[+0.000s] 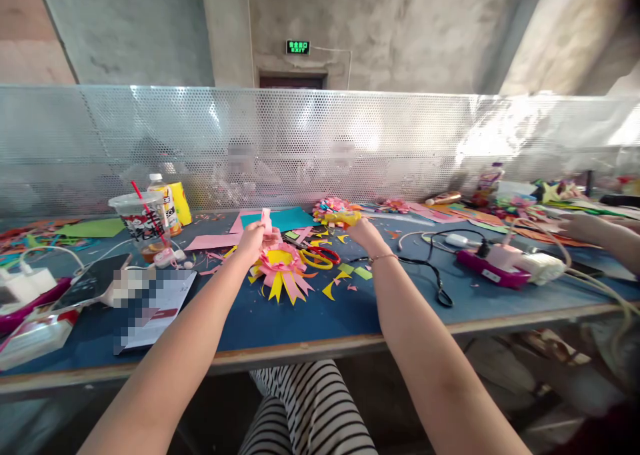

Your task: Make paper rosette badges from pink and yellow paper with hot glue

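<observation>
My left hand (pixel 251 240) is closed on a small pink paper strip (pixel 267 222), which stands up from the fingertips. Just below it, a paper rosette (pixel 293 285) with a yellow middle, pink folded edge and pointed pink and yellow tails lies flat on the table. My right hand (pixel 366 235) reaches farther right, its fingers closed round a yellow object (pixel 344 218) whose kind I cannot make out. Beyond that object sits a multicoloured paper flower (pixel 327 207). Scissors (pixel 320 258) with red and yellow handles rest between my arms, beside the rosette.
Yellow and green paper scraps (pixel 356 270) litter the blue table (pixel 300 328). Leftward stand a plastic cup (pixel 140 222) with a red straw and a bottle (pixel 159 188). A purple power strip (pixel 493 268) with cables lies right, near another person's hand (pixel 583 227). A perforated metal screen (pixel 400 142) runs behind.
</observation>
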Motion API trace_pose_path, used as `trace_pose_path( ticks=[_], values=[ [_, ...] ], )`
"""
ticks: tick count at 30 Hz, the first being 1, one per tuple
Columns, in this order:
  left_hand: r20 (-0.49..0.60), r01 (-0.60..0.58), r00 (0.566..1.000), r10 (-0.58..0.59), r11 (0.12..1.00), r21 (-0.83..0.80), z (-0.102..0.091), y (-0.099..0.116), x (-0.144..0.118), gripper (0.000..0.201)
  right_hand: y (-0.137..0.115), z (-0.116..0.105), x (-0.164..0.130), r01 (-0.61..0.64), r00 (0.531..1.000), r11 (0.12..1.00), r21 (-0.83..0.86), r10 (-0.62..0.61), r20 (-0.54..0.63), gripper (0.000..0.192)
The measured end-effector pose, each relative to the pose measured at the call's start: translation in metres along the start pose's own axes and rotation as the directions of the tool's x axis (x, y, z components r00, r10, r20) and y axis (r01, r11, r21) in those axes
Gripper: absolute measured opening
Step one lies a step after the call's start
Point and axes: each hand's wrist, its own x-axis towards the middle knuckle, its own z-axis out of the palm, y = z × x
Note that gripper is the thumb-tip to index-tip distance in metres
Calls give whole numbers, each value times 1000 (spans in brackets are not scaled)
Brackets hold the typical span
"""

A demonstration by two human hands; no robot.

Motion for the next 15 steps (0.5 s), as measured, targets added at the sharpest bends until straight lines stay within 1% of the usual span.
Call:
trace_pose_path(
  ticks=[2,3,5,6,7,9,13,15],
  values=[
    [20,-23,1000,22,998,64,0,0,-2,15,-19,-6,-6,-53,997,987,153,60,-45,43],
    [29,-38,999,35,995,89,0,0,-3,16,-30,-9,-11,-61,993,977,204,80,-89,44],
    [49,-58,997,52,991,121,0,0,-4,15,-49,-13,-20,-4,978,973,232,52,-202,45],
    [58,-62,997,55,989,134,1,0,-4,14,-57,-14,-24,24,968,974,224,33,-249,46],
    [67,-66,996,56,987,149,1,0,-5,12,-64,-14,-28,28,959,979,204,31,-281,46],
    [85,-83,994,68,979,184,3,0,-6,13,-74,-11,-34,55,947,989,139,-8,-320,45],
    [108,-128,989,104,959,252,8,1,-11,20,-81,-1,-38,169,935,985,35,-148,-323,36],
    [114,-138,987,110,950,280,9,0,-13,21,-81,4,-37,205,926,979,11,-190,-326,33]
  ],
)
